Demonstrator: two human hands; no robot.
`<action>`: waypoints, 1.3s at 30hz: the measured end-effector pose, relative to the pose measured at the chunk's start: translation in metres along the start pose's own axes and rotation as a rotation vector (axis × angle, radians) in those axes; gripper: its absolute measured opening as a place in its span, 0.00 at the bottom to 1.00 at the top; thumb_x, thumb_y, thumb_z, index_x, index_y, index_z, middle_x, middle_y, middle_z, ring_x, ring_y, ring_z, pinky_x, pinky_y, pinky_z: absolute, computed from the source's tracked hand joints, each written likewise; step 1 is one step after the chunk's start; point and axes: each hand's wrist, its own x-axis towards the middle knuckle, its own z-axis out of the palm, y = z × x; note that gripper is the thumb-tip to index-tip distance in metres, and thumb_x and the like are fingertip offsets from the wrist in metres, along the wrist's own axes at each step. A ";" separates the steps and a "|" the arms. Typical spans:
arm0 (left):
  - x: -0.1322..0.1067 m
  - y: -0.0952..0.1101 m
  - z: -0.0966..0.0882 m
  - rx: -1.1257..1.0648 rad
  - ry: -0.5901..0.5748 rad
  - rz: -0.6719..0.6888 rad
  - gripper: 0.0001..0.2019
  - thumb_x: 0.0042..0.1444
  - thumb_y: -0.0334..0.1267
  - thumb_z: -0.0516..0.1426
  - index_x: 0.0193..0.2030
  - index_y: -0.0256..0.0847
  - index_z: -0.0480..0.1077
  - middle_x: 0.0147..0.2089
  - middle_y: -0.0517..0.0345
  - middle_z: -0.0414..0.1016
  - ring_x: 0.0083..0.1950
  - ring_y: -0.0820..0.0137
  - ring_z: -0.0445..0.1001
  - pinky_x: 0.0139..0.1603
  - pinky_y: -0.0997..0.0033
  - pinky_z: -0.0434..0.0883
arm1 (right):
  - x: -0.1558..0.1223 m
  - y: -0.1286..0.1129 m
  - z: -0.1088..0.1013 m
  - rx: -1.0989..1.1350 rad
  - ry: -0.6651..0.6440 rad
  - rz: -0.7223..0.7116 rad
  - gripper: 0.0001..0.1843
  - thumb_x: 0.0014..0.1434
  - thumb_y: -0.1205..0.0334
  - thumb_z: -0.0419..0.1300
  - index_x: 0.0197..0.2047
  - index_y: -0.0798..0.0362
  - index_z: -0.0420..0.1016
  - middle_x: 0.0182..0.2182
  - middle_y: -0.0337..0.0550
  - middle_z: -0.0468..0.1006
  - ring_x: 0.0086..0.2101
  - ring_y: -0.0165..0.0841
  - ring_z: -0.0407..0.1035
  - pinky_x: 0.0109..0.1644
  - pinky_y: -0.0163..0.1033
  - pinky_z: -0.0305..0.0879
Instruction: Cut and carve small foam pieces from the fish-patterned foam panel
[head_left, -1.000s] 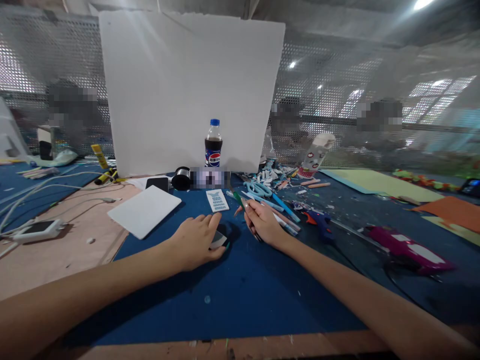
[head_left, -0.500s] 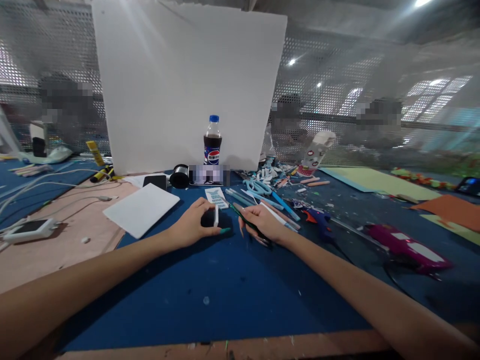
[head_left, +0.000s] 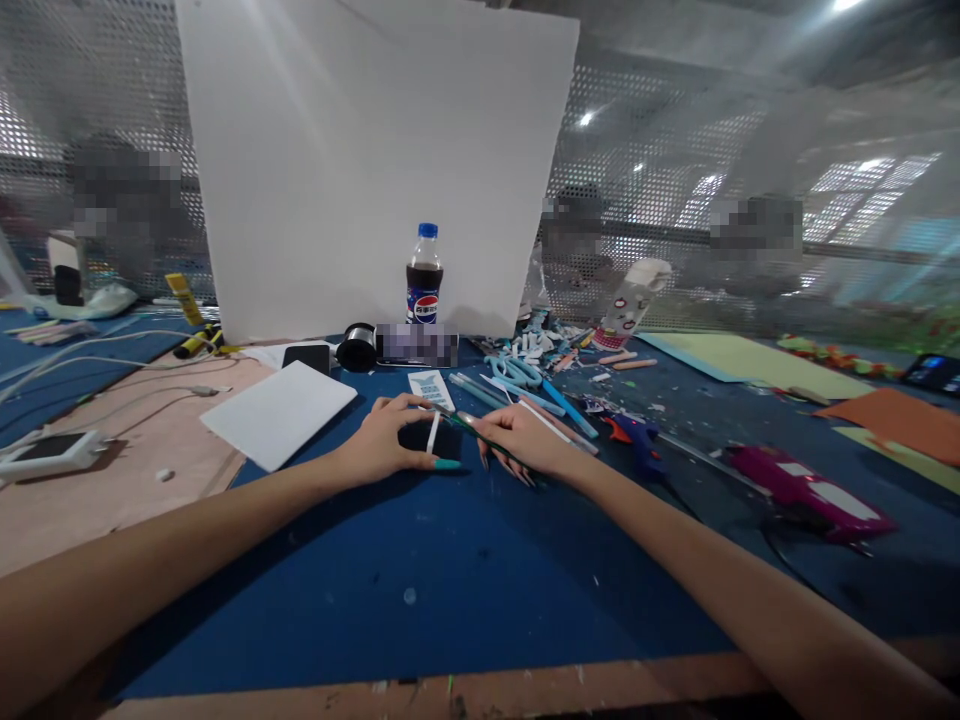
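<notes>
Between the thumb and fingers of my left hand, a small flat white piece stands on edge above the blue mat. My right hand is closed around a slim dark green tool with a metal-looking front end; its exact kind is unclear. The tool's tip reaches over to the top of the white piece by my left fingertips; whether they touch I cannot tell. Just behind both hands lies a white card with a blue-green print.
Pens, light blue scissors and paper scraps lie behind my right hand. Farther right are a blue glue gun and a magenta tool. A white board lies left. A cola bottle stands behind.
My right hand has brought the green tool leftward, its tip now at the top of the white piece. The left hand keeps its pinch, and the view has shifted slightly.
</notes>
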 end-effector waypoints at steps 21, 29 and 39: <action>-0.001 -0.004 0.004 -0.059 -0.013 -0.023 0.27 0.45 0.52 0.60 0.53 0.50 0.67 0.50 0.54 0.70 0.56 0.58 0.59 0.55 0.54 0.61 | -0.001 -0.005 -0.003 -0.065 -0.027 -0.006 0.26 0.56 0.41 0.50 0.21 0.55 0.67 0.07 0.32 0.59 0.07 0.23 0.56 0.11 0.27 0.53; -0.001 -0.001 0.004 0.000 -0.021 -0.067 0.27 0.45 0.54 0.59 0.54 0.52 0.66 0.49 0.52 0.69 0.56 0.58 0.60 0.54 0.57 0.63 | 0.001 -0.003 -0.003 -0.071 -0.024 0.001 0.26 0.55 0.41 0.51 0.21 0.55 0.66 0.07 0.32 0.59 0.07 0.23 0.56 0.10 0.27 0.53; 0.000 -0.005 0.005 -0.031 -0.032 -0.046 0.28 0.45 0.55 0.59 0.54 0.51 0.66 0.49 0.51 0.69 0.56 0.56 0.60 0.53 0.55 0.62 | -0.001 -0.009 -0.005 -0.064 -0.059 0.003 0.26 0.56 0.42 0.50 0.21 0.55 0.67 0.07 0.31 0.59 0.07 0.22 0.55 0.10 0.26 0.52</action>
